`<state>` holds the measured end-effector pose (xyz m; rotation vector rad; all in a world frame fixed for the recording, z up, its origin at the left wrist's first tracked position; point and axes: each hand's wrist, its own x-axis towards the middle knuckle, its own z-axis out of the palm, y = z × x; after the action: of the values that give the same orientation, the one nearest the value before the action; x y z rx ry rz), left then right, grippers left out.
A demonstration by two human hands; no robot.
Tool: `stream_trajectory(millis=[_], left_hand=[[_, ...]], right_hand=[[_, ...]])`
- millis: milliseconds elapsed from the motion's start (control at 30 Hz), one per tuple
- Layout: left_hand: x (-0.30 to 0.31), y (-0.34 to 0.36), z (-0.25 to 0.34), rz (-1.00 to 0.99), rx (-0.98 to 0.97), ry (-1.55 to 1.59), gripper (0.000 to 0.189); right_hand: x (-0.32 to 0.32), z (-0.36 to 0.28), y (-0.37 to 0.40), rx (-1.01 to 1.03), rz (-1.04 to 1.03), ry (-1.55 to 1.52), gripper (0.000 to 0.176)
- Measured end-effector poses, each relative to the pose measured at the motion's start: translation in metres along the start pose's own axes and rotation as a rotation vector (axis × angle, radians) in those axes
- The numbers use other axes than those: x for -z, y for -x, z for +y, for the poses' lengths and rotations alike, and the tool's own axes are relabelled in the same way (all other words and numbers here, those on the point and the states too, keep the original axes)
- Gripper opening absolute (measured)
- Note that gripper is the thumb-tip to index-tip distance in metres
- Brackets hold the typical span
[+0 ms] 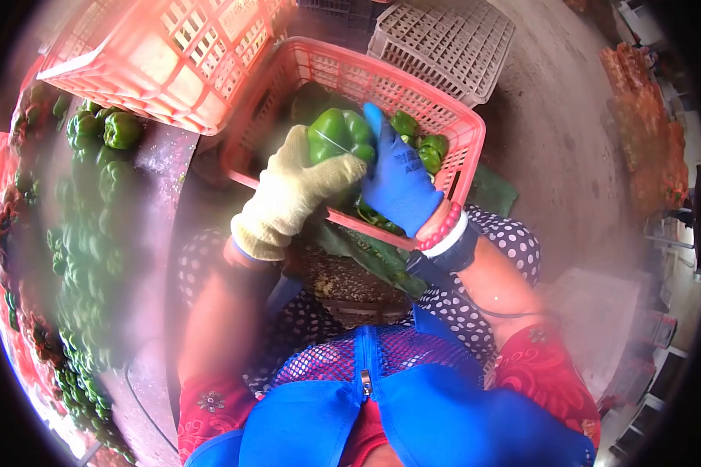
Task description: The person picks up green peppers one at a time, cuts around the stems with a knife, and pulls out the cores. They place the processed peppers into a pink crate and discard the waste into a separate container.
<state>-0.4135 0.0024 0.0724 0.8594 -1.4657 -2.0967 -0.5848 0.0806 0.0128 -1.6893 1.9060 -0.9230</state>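
A large green bell pepper is held between my two hands above a pink plastic crate. My left hand, in a cream glove, grips the pepper's left and lower side. In a blue glove, my right hand presses on its right side, with a finger pointing up. More green peppers lie inside the crate, partly hidden by my hands.
Many green peppers are heaped at the left. An empty-looking pink crate stands at the upper left, and a grey crate is behind. Orange-red produce is at the far right. Parts of the view are hazy.
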Motion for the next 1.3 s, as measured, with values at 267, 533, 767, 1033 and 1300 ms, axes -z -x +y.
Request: stream_trajectory(millis=[267,533,767,1033,1300], left_hand=[[-0.002,0.009,0.023,0.093,-0.012,0.127,0.05],[-0.017,0.006,0.024,0.129,0.099,-0.649,0.062],[0.007,-0.006,-0.003,-0.055,-0.078,-0.207,0.075],[0.022,-0.004,-0.009,-0.173,-0.017,0.383,0.073],[0.049,-0.006,0.002,-0.174,-0.228,0.637,0.063]], right_hand=[[0.026,0.014,0.006,0.156,-0.009,0.019,0.063],[0.037,0.008,-0.007,0.238,-0.05,-0.396,0.081],[0.043,-0.018,-0.008,-0.101,-0.2,-0.907,0.087],[0.026,0.015,-0.016,-0.328,-0.404,-1.683,0.054],[0.046,0.027,-0.037,-0.352,-0.216,-1.124,0.051]])
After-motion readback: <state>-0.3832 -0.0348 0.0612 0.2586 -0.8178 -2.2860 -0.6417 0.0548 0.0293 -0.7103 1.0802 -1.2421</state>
